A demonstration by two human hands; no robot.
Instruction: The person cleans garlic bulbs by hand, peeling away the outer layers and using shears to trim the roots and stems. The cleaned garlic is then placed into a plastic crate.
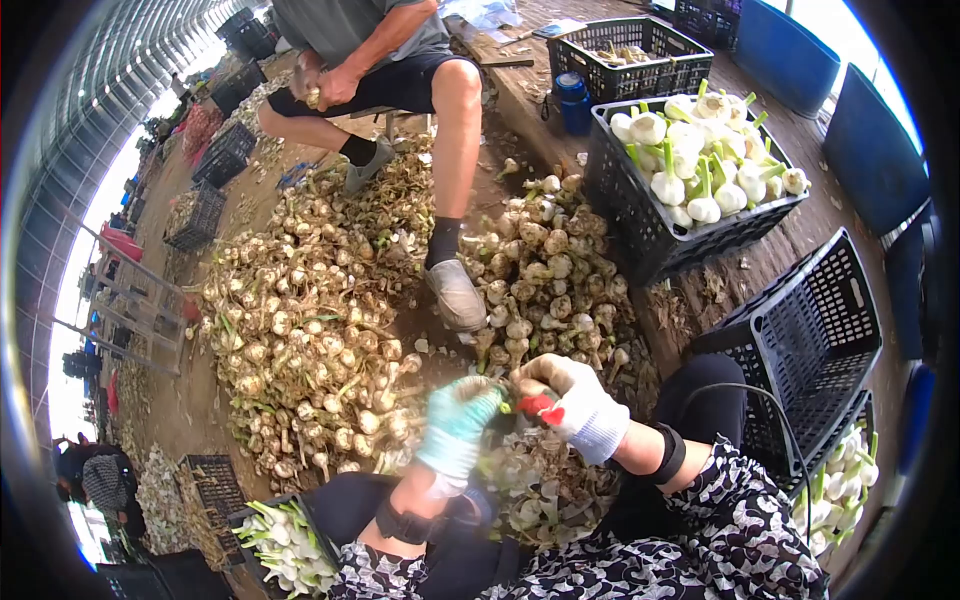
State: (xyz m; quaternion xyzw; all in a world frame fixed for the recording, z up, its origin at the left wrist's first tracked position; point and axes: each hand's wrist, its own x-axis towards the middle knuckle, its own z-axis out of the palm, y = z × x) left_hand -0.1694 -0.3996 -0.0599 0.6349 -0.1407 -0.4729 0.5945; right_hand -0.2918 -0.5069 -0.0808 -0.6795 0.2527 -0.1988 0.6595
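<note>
- Landmark for these notes: the garlic heap (300,320). It is made of untrimmed bulbs with roots and dry stalks, spread over the ground ahead of the wearer's knees.
- The left hand (455,425), in a teal glove, is at the near edge of the heap. Its fingers are curled tight round a garlic bulb (478,384), which pokes out at the top of the fist.
- The right hand (575,400), in a white glove, is just right of the left hand at the same near edge. It is fisted on a red-handled cutter (537,404) whose head is up against the bulb. The blades are hidden, so I cannot tell whether they are together.
- The full crate (640,235) is black and stands right of the heap, loaded with clean white bulbs that have green stubs.
- The empty crate (810,340) lies tipped on its side, right of the heap's near end.
- The trimmed bulbs (285,545) lie at the heap's near left corner, beside the wearer's knee.
- A co-worker sits at the far side of the heap with one shoe (455,295) planted among the bulbs. The co-worker's hands (325,85) are closed together on something small.
- A blue container (573,100) stands beyond the heap's far right edge.
</note>
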